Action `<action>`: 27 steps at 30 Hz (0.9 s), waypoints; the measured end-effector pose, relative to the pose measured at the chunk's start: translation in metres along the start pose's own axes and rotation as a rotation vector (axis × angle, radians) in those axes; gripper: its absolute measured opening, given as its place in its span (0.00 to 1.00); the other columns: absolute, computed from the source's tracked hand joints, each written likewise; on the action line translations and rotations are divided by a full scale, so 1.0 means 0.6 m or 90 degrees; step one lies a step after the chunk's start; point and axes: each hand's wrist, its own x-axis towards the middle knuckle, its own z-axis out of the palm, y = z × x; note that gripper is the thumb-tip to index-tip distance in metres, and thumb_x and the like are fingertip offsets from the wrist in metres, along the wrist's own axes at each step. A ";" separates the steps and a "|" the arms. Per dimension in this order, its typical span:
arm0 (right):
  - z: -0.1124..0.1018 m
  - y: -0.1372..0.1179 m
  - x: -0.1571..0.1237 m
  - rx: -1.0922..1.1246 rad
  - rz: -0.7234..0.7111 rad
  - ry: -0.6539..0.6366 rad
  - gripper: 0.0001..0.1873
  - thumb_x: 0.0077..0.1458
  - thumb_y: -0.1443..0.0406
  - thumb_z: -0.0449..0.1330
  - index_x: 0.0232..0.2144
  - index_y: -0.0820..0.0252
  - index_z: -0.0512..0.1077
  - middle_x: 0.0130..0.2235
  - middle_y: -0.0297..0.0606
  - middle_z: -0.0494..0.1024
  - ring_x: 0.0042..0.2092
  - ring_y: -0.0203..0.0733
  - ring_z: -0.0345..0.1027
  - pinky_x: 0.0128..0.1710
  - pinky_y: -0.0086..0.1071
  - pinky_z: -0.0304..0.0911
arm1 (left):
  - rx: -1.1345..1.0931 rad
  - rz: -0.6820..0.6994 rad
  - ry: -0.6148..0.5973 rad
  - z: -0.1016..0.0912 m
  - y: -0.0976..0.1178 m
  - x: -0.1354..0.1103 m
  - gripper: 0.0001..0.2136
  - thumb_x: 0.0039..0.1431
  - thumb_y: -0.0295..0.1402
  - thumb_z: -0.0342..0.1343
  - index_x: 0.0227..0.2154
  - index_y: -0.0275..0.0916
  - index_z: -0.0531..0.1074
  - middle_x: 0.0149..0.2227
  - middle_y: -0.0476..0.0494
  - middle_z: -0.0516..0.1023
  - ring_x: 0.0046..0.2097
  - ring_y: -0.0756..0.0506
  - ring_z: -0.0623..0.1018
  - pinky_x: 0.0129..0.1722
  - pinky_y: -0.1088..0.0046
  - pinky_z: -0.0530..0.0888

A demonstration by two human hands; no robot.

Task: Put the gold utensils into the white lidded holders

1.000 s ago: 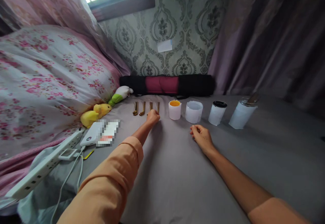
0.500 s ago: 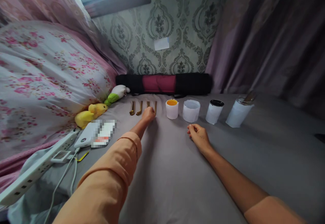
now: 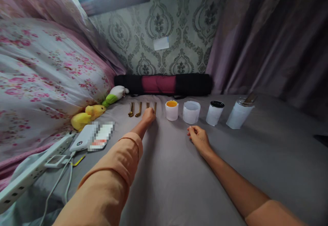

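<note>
Toward the back of the grey sheet, several slim gold-coloured pieces with bent lower ends stand out in a row, among them one at the left (image 3: 131, 110) and another beside it (image 3: 138, 110). My left hand (image 3: 148, 116) is closed at the right end of this row. It covers the lower part of a gold-coloured piece (image 3: 148, 105), with one more (image 3: 155, 108) close against its right side. My right hand (image 3: 199, 138) rests on the sheet, fingers loosely curled with nothing visible in them. Just beyond it is a wide white-wrapped cup (image 3: 191, 113).
A white cup with an orange inside (image 3: 172, 112), a black-rimmed cup (image 3: 214, 115) and a tilted-looking jar holding brown sticks (image 3: 238, 115) share the row. Plush toys (image 3: 88, 116), a power bank (image 3: 83, 137) and a power strip (image 3: 33, 173) lie left. A black-and-maroon roll (image 3: 161, 84) lines the wall.
The view has shifted slightly, so everything sits a little further left. Both hands keep nearly the same place by the gold-coloured pieces and the wide cup.
</note>
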 end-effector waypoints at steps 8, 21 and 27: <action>0.000 -0.004 0.001 0.000 -0.002 0.003 0.17 0.50 0.55 0.48 0.27 0.61 0.69 0.22 0.37 0.72 0.21 0.34 0.62 0.21 0.27 0.55 | 0.026 0.008 -0.007 0.001 0.005 0.004 0.12 0.48 0.24 0.48 0.35 0.33 0.72 0.41 0.35 0.73 0.44 0.43 0.71 0.42 0.74 0.66; 0.000 -0.002 0.001 0.000 -0.002 0.003 0.18 0.50 0.54 0.48 0.27 0.61 0.70 0.23 0.37 0.72 0.22 0.34 0.63 0.22 0.27 0.55 | 0.043 -0.006 -0.038 0.004 0.009 0.002 0.14 0.45 0.22 0.50 0.37 0.33 0.72 0.41 0.34 0.73 0.44 0.42 0.72 0.41 0.73 0.67; -0.001 -0.004 0.000 0.004 0.000 0.008 0.18 0.50 0.54 0.48 0.27 0.63 0.70 0.22 0.37 0.72 0.21 0.34 0.62 0.21 0.27 0.54 | 0.035 -0.008 -0.044 0.003 0.007 0.004 0.14 0.45 0.22 0.50 0.36 0.33 0.73 0.40 0.33 0.74 0.44 0.42 0.72 0.42 0.73 0.67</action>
